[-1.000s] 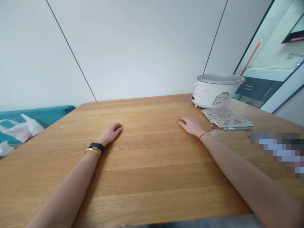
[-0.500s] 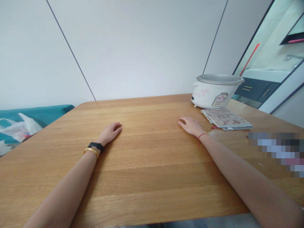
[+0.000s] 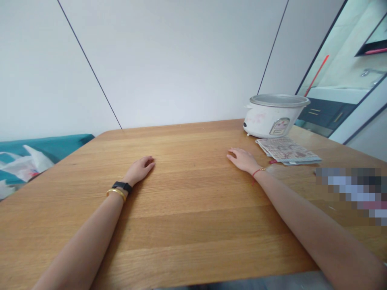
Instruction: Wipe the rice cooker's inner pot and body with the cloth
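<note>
My left hand (image 3: 139,170) lies palm down on the wooden table (image 3: 181,225), holding nothing, with a black band and a gold bangle on the wrist. My right hand (image 3: 242,160) also rests flat and empty, wearing a thin red string bracelet. It is nearest to a folded printed paper (image 3: 287,151) lying on the table. Behind that paper stands a white rice cooker body (image 3: 269,123) with a metal rim and no lid on it. Its inside is hidden from this angle.
A white wall rises behind the table. At the left, a white plastic bag (image 3: 30,163) lies on a teal sofa (image 3: 51,147). At the right, an opening (image 3: 329,76) shows a sink and dark cabinet. A pixelated patch (image 3: 350,195) covers the table's right side.
Neither hand has moved on the table. The whole view has shifted very slightly.
</note>
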Available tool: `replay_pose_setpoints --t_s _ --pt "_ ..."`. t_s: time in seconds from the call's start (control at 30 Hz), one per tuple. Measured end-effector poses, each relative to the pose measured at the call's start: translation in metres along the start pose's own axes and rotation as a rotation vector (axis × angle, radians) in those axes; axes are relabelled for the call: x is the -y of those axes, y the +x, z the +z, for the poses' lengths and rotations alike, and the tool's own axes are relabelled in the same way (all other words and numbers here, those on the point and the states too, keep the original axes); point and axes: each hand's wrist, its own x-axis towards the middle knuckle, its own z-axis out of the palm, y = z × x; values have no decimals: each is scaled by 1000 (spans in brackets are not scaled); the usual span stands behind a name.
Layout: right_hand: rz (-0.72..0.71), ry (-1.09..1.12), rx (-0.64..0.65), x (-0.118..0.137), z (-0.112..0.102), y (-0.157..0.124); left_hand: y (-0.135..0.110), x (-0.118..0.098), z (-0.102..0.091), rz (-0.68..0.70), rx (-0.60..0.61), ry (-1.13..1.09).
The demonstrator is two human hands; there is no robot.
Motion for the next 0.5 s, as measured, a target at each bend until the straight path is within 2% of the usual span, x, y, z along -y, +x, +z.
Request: replay_pose_setpoints --t_s 0.5 --pt "4 -19 18 1 -1 -1 0 0 0 19 2 12"
